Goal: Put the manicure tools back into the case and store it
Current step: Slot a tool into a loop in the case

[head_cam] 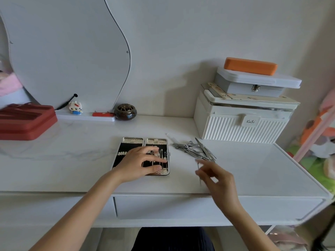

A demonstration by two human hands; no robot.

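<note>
An open manicure case (130, 142) with a silver rim and black lining lies flat on the white desk; a few thin tools sit in its right half. My left hand (139, 163) rests on the case, fingers spread over the right half. A heap of steel manicure tools (194, 149) lies just right of the case. My right hand (217, 180), blurred, hovers near the front of the heap and pinches one thin steel tool (199, 169) that points up and down.
A white ribbed storage box (241, 125) with a grey box and an orange case stacked on it stands at the back right. A red tray (23, 120) sits at the left. A dark round pot (125, 111) and a small figurine stand by the mirror. A drawer front (199, 207) is below the desk edge.
</note>
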